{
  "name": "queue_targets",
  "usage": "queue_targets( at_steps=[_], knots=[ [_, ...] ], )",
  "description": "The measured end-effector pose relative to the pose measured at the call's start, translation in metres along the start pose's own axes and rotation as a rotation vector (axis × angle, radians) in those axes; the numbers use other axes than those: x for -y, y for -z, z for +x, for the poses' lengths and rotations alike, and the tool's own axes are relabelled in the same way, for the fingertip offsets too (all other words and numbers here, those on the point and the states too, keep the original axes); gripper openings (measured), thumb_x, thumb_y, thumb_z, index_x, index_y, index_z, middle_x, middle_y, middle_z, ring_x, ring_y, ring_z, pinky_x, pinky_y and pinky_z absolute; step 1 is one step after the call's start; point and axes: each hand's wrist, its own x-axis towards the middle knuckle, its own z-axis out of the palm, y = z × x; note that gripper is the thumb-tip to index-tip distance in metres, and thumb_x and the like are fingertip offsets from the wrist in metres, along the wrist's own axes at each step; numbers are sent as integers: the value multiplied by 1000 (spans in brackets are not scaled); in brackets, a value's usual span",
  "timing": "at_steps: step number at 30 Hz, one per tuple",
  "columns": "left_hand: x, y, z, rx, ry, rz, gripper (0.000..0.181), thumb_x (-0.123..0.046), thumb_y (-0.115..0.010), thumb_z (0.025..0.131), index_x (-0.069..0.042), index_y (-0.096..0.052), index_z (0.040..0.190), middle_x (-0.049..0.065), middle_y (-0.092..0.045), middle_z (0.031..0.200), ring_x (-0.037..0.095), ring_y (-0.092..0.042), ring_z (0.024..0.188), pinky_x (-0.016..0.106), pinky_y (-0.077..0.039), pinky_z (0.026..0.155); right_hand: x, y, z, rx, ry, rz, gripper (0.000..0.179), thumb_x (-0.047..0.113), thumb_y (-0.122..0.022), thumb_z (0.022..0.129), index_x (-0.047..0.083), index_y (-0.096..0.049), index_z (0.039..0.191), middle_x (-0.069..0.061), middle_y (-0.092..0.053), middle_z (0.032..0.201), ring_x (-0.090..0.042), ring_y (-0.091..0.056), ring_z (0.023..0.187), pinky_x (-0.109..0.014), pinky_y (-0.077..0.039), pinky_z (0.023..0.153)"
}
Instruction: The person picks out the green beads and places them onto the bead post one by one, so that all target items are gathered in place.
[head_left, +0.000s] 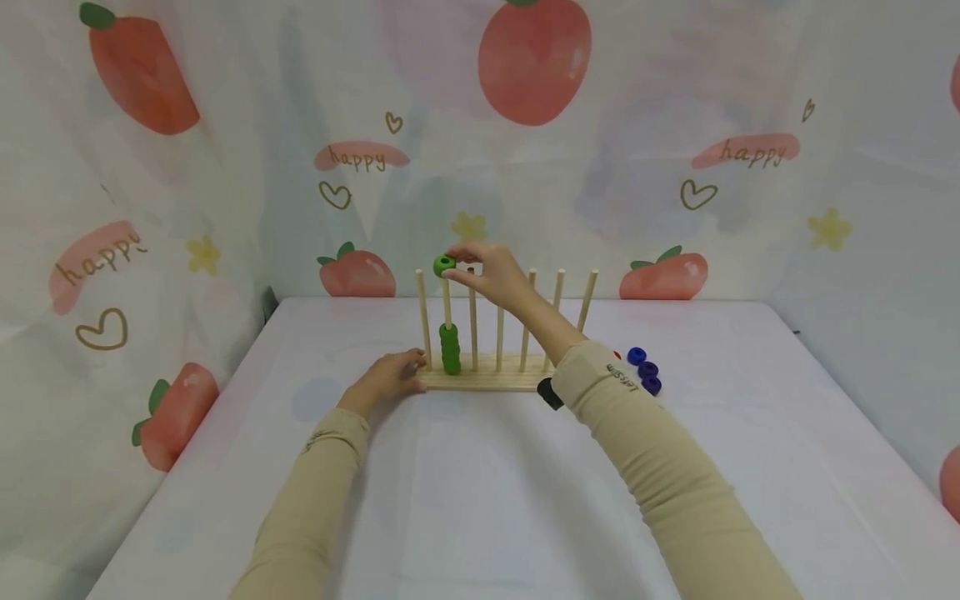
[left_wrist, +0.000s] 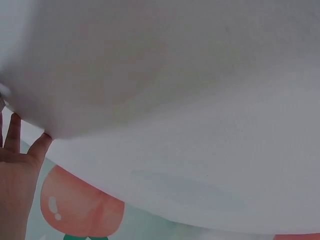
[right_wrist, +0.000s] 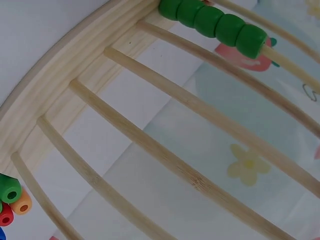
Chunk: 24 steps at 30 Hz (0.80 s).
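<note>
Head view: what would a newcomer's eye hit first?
The bright green bead pinched in the person's right grip, at the tip of the second peg from the left. Then the green bead stack lower on that peg of the wooden rack, and the big red fruit printed on the backdrop above.

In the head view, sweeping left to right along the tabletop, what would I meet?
Left hand, stacked green beads, black object, rightmost peg, mostly hidden red bead, blue bead, two purple beads.

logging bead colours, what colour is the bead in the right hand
Green; the bead in the right hand shows best in the head view.
</note>
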Motion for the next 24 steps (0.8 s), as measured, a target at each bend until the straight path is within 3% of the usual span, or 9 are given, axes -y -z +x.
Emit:
queue_targets(
  at_steps=[11, 19, 24],
  knots=[
    [0, -1, 0, -11, -16, 4, 52, -21, -71, 83, 5, -54, 125, 19, -56, 132, 39, -46, 127, 49, -36, 109, 1, 2, 0, 19, -40, -12, 36, 17, -69, 86, -4, -62, 116, -20, -65, 115, -31, -60, 111, -36, -49, 99],
    [-3, 0, 1, 16, 13, 5, 53, -21, -70, 84, 5, -53, 127, 19, -54, 134, 39, -44, 129, 49, -34, 111, 0, 4, -2, 20, -35, 20, 33, 15, -68, 87, -4, -63, 114, -20, -66, 113, -31, -62, 109, -36, -49, 99],
    [-3, 3, 2, 32, 12, 6, 53, -20, -70, 84, 4, -52, 128, 20, -53, 135, 39, -44, 129, 49, -33, 111, -2, 10, -7, 18, -96, 67, 36, 13, -66, 88, -3, -60, 121, -19, -63, 121, -30, -58, 115, -36, -46, 102]
  ],
)
